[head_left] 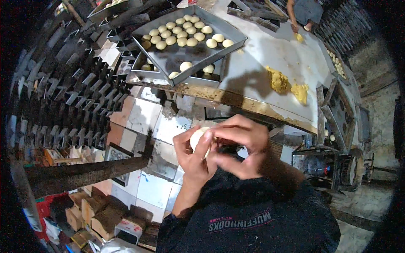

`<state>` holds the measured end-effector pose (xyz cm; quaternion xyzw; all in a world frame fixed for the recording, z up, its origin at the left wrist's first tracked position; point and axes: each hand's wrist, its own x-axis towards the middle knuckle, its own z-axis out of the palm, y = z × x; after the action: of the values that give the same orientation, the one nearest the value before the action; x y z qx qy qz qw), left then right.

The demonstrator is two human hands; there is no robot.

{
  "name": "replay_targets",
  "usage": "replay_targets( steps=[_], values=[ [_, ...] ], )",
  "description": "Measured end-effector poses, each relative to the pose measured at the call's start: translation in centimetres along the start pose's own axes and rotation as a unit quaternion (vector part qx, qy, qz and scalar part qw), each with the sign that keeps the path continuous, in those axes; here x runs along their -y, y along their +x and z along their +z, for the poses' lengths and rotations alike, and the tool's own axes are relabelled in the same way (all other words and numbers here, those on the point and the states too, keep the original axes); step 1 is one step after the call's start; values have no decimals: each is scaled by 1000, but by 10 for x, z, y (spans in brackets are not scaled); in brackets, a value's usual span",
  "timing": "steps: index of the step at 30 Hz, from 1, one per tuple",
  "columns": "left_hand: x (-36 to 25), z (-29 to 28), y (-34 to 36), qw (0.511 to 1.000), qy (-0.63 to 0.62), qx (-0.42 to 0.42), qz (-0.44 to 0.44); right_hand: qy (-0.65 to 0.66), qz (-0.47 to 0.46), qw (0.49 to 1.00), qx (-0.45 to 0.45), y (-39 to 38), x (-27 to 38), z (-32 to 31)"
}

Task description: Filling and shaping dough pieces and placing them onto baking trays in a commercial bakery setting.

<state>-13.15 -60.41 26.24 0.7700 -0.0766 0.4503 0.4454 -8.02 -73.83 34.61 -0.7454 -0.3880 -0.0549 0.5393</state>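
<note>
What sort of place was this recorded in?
Probably a bakery or dough workroom: pale dough balls sit in a metal tray, lumps of yellow paste lie on the worktable, and the left hand holds another pale ball.

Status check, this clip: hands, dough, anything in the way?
Left hand holding pale dough ball. Right hand curled close beside it, contact unclear. Nothing seen blocking the hands; metal tray beyond, on table.
</note>
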Motion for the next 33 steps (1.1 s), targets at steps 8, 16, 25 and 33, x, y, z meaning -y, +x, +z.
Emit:
replay_targets(
  steps=[8, 16, 25, 33],
  values=[
    [-11, 37, -11, 882, -407, 58, -231, -49, -64, 995, -59, -25, -24, -32],
    [-65, 167, 3, 939, -316, 114, -67, 13, 13, 986, -167, -92, -50, -149],
    [-170, 405, -12, 833, -466, 298, 4, 61, 146, 974, -163, -218, -116, -337],
    [-159, 517, -144, 910, -217, 304, -180, -198, 97, 967, -127, -261, -137, -468]
  ],
)
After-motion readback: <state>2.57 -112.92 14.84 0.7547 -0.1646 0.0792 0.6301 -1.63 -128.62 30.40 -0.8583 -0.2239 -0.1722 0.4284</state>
